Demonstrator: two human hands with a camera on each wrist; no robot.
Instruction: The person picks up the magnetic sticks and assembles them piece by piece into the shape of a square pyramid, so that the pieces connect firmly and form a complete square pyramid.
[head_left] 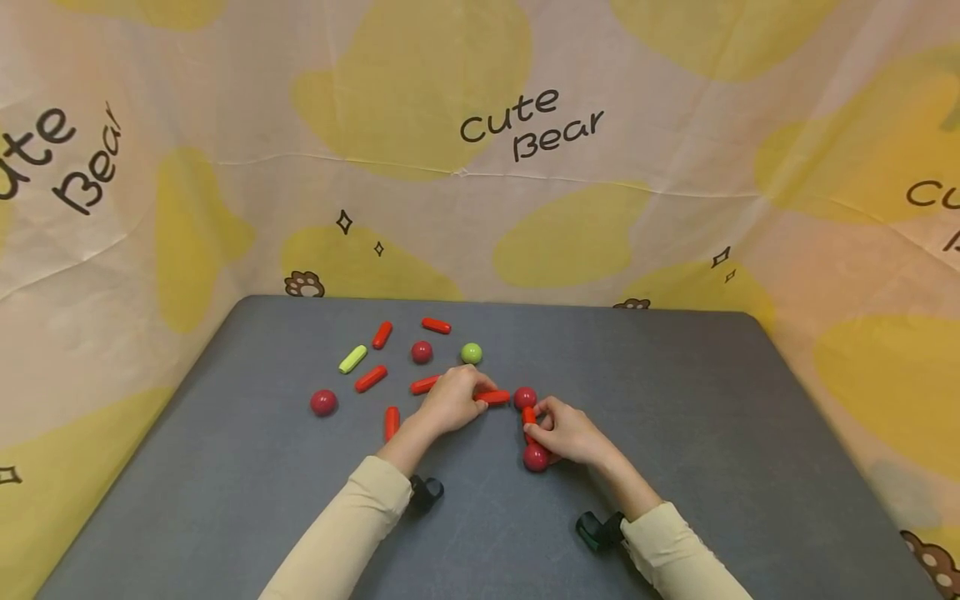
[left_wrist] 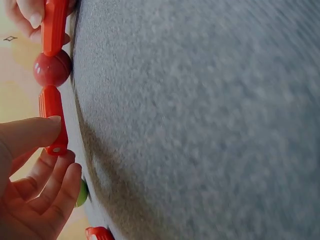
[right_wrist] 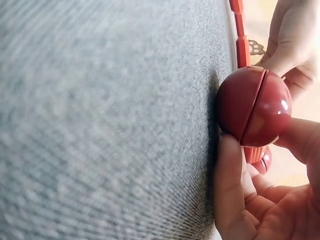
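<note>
Between the thumb and fingers of my left hand (head_left: 453,397) is a short red rod (head_left: 493,397), its far end right at a red ball (head_left: 525,397); I cannot tell whether they touch. That ball sits at the upper end of a second red rod (head_left: 529,416), which my right hand (head_left: 572,433) pinches. At this rod's near end is another red ball (head_left: 536,457), large in the right wrist view with fingers (right_wrist: 230,175) against it. In the left wrist view the first rod (left_wrist: 53,107) lines up with the ball (left_wrist: 52,69) and the second rod (left_wrist: 54,25).
Left of the hands lie loose red rods (head_left: 371,378), a green rod (head_left: 352,359), red balls (head_left: 324,403) and a green ball (head_left: 471,353). A grey table (head_left: 675,400) carries everything, with a patterned cloth (head_left: 420,208) behind it.
</note>
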